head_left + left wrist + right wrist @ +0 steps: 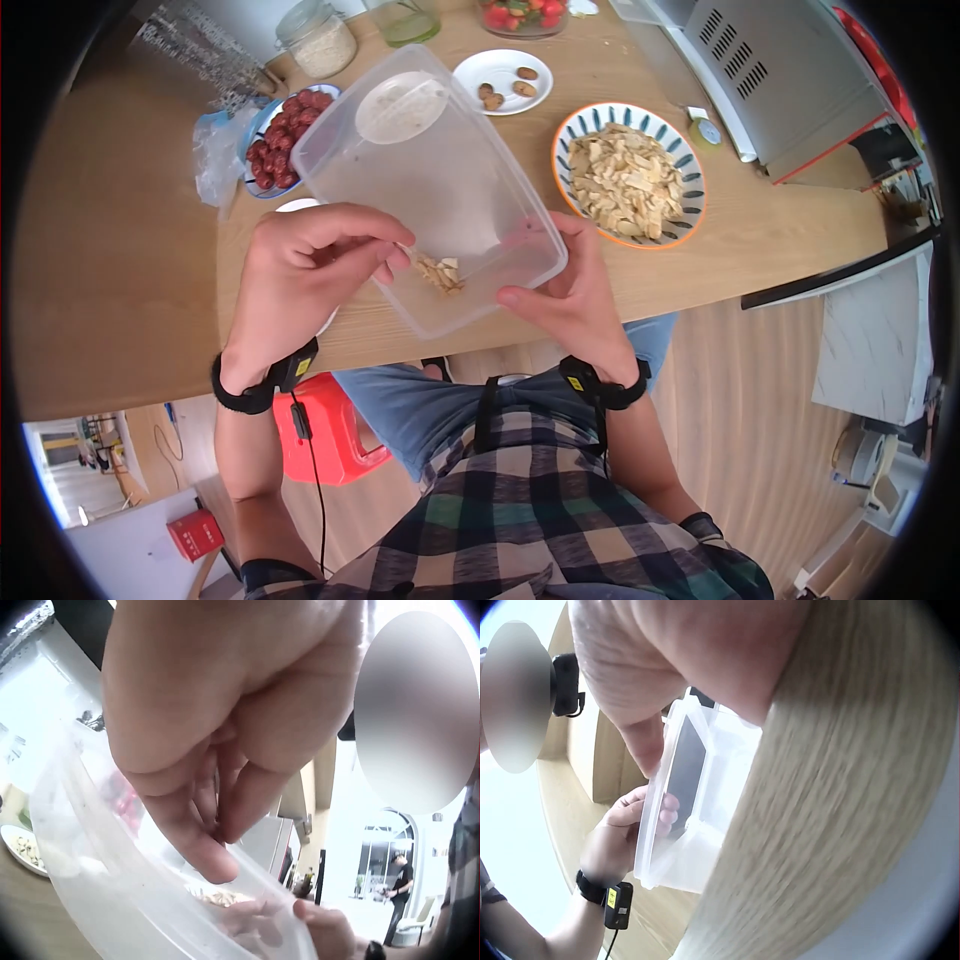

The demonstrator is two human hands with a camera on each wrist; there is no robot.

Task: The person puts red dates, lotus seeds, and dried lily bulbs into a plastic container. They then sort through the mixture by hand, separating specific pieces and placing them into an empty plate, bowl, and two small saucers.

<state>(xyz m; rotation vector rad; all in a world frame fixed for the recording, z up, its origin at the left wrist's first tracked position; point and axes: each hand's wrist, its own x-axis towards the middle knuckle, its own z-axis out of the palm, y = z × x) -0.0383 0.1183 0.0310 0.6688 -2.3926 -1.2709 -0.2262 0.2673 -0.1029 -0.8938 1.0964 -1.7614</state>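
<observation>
A clear plastic container [440, 190] is tilted above the table's near edge. My right hand [575, 300] grips its right near corner, thumb at the rim and fingers seen through the wall. Over the left rim reaches my left hand [315, 280], thumb and forefinger pinched together, with what looks like a pale sliver between them. Right beside those fingertips, a few pale dried slices [440, 272] lie in the container. The left wrist view shows the left hand [232, 727] above the translucent container [112, 862]; the pinched tips partly hide what they hold.
A striped bowl [562, 165] of pale slices stands right of the container. Behind are a white plate [468, 68] with brown pieces, a glass jar [318, 45] and a tub of red fruit [520, 20]. Red dates [285, 135] and a plastic bag [220, 160] lie left, an appliance [740, 60] right.
</observation>
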